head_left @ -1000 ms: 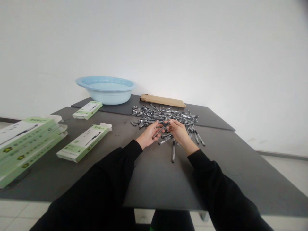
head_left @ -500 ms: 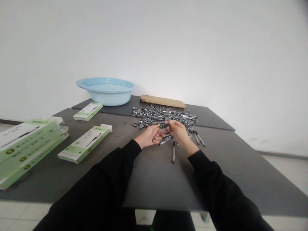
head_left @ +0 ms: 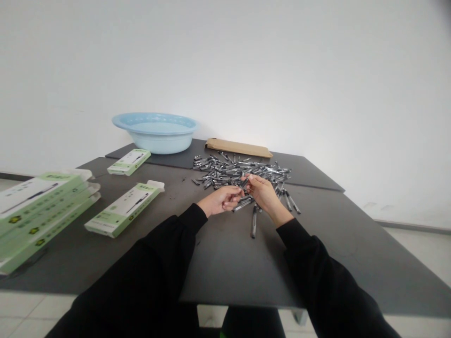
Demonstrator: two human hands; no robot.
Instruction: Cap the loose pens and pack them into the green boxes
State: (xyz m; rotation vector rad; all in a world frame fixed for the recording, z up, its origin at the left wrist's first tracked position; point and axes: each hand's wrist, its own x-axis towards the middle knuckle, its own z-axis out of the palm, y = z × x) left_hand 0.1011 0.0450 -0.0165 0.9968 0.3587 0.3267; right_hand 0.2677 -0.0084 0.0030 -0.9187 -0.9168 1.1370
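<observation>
Just in front of a loose heap of black-capped clear pens (head_left: 225, 173), my two hands meet around one pen (head_left: 244, 182). My right hand (head_left: 261, 192) is closed, pinching it near the dark end between thumb and fingers. From the other side, my left hand (head_left: 223, 199) has its fingers curled together, its fingertips against the pen's lower part, which they mostly hide. A single pen (head_left: 253, 221) lies apart on the tabletop, just below my right hand.
Green-and-white pen boxes (head_left: 42, 202) are stacked at the left edge. Another box (head_left: 125, 209) with its flap open lies beside them, and one more (head_left: 129, 162) sits farther back. A light blue basin (head_left: 162, 143) and a flat brown cardboard piece (head_left: 238, 147) stand near the wall.
The pen has gone from lying across my left fingers to a steeper angle, with less of it showing. My left fingers have curled closer together. The heap and boxes stay put.
</observation>
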